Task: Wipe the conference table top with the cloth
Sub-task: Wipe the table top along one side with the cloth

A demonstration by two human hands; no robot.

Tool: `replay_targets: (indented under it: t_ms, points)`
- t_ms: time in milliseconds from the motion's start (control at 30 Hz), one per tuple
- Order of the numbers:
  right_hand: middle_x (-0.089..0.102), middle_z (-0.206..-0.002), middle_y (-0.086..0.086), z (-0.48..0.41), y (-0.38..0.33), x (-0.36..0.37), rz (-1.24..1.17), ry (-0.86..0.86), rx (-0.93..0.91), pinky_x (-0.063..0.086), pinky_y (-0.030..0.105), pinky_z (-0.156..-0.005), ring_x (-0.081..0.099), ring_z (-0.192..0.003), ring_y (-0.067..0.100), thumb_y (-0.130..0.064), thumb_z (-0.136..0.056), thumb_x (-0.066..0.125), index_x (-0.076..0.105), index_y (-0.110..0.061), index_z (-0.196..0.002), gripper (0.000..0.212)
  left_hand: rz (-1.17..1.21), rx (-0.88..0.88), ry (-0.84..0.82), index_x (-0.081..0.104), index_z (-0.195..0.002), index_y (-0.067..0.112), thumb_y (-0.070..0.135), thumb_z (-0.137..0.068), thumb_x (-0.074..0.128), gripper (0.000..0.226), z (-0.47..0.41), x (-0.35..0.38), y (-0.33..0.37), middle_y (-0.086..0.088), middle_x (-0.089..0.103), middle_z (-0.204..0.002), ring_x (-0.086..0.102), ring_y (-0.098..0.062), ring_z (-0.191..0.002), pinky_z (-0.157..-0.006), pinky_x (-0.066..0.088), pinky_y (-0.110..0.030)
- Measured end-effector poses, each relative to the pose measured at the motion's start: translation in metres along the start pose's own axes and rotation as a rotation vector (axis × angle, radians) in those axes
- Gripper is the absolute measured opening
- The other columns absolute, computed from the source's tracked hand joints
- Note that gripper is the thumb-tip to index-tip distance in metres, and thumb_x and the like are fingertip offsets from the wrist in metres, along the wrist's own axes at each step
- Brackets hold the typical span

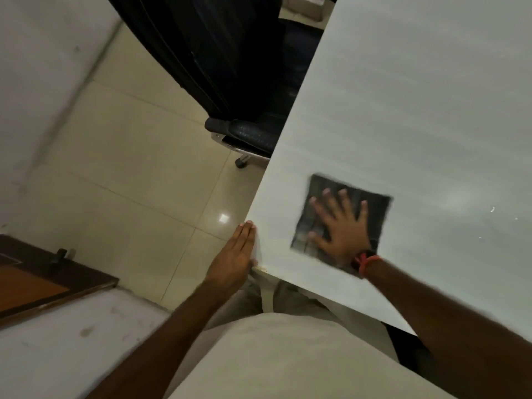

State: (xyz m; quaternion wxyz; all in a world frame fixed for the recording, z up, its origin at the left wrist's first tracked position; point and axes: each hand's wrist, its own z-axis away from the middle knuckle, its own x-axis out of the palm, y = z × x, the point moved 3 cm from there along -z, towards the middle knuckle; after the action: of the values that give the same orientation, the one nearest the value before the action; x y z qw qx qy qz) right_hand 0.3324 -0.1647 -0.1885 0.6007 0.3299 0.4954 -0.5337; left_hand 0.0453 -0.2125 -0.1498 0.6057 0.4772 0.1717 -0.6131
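Note:
A white conference table (417, 110) fills the right side of the head view, its near corner pointing at me. A dark grey square cloth (371, 205) lies flat near that corner. My right hand (339, 226) presses on the cloth with its fingers spread and straight; a red band circles the wrist. My left hand (233, 257) rests with straight fingers against the table's left edge at the corner.
A black office chair (247, 82) on castors stands tucked at the table's left side. Cream floor tiles (129, 168) lie to the left. A brown door or panel (43, 280) sits low at the left. Small white specks (492, 209) dot the table at the right.

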Motion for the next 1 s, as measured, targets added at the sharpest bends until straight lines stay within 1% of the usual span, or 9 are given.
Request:
replay_targets:
  t_ms: [167,267,367,600,667,767,833,900,1000]
  points:
    - [0.003,-0.172,0.006,-0.03,0.025,-0.015,-0.178,0.129,0.579,0.001,0.081,-0.111,-0.001,-0.155,0.043,-0.077,-0.091,0.023,0.004,-0.036,-0.162,0.084,0.042,-0.022,-0.129,-0.018,-0.153,0.006,0.029,-0.088,0.071,0.113,-0.03,-0.016,0.007,-0.005,-0.022,-0.163,-0.022,-0.019,-0.148,-0.112,-0.006,-0.03]
    - [-0.002,-0.171,0.008,-0.002,-0.04,0.003,-0.13,0.051,0.304,-0.009,0.08,-0.111,-0.005,-0.154,0.046,-0.076,-0.092,0.023,0.001,-0.035,-0.163,0.085,-0.022,0.03,-0.177,-0.019,-0.152,0.002,0.032,-0.077,0.082,0.13,-0.052,-0.027,0.012,-0.01,-0.024,-0.162,-0.024,-0.022,-0.148,-0.114,-0.007,-0.029]
    - [0.007,-0.171,0.002,0.041,-0.044,0.017,-0.024,0.003,-0.073,0.013,0.081,-0.109,0.002,-0.156,0.039,-0.079,-0.092,0.025,0.008,-0.041,-0.161,0.081,-0.047,0.039,-0.194,-0.02,-0.151,0.001,0.034,-0.075,0.084,0.133,-0.073,-0.038,0.018,-0.011,-0.026,-0.161,-0.024,-0.024,-0.148,-0.114,-0.006,-0.028]
    - [0.007,-0.171,0.005,0.015,0.086,-0.007,-0.225,0.161,0.78,0.007,0.082,-0.11,0.004,-0.155,0.042,-0.076,-0.092,0.011,0.007,-0.039,-0.162,0.079,-0.052,0.011,-0.208,-0.022,-0.151,0.001,0.035,-0.067,0.089,0.144,-0.112,-0.058,0.033,-0.01,-0.029,-0.16,-0.025,-0.026,-0.148,-0.122,0.005,-0.037]
    - [0.006,-0.171,0.009,0.004,0.054,-0.009,-0.222,0.169,0.783,0.004,0.082,-0.11,0.002,-0.154,0.046,-0.075,-0.093,0.013,0.006,-0.035,-0.163,0.081,-0.081,0.03,-0.229,-0.025,-0.15,-0.001,0.039,-0.061,0.092,0.151,-0.121,-0.061,0.037,-0.012,-0.031,-0.159,-0.027,-0.028,-0.147,-0.123,0.002,-0.039]
    - [0.001,-0.171,0.006,0.023,-0.017,0.012,-0.125,0.071,0.28,-0.006,0.08,-0.112,-0.004,-0.155,0.043,-0.075,-0.094,0.027,0.004,-0.038,-0.162,0.081,-0.081,0.031,-0.243,-0.027,-0.148,-0.001,0.042,-0.058,0.093,0.156,-0.132,-0.066,0.039,-0.014,-0.035,-0.157,-0.03,-0.029,-0.146,-0.122,-0.003,-0.038]
    - [0.005,-0.171,0.0,0.036,-0.012,0.015,-0.061,0.054,0.052,0.009,0.081,-0.11,-0.002,-0.156,0.037,-0.078,-0.094,0.026,0.006,-0.043,-0.161,0.078,-0.064,0.016,-0.242,-0.028,-0.148,0.0,0.041,-0.058,0.093,0.156,-0.138,-0.068,0.04,-0.013,-0.036,-0.156,-0.031,-0.028,-0.145,-0.124,-0.001,-0.04]
    - [0.009,-0.171,-0.003,0.03,0.034,0.008,-0.062,0.099,0.143,0.011,0.08,-0.111,0.003,-0.157,0.034,-0.075,-0.095,0.025,0.01,-0.046,-0.16,0.073,-0.064,0.007,-0.238,-0.028,-0.148,0.001,0.041,-0.057,0.093,0.157,-0.14,-0.068,0.043,-0.012,-0.037,-0.156,-0.031,-0.028,-0.145,-0.124,0.001,-0.041]
    - [0.011,-0.171,0.0,0.008,0.117,-0.006,-0.163,0.14,0.6,0.006,0.08,-0.111,0.006,-0.156,0.038,-0.072,-0.094,0.025,0.012,-0.044,-0.161,0.074,-0.095,-0.004,-0.24,-0.029,-0.148,0.0,0.044,-0.053,0.094,0.161,-0.144,-0.07,0.045,-0.012,-0.037,-0.156,-0.032,-0.029,-0.145,-0.123,0.001,-0.041]
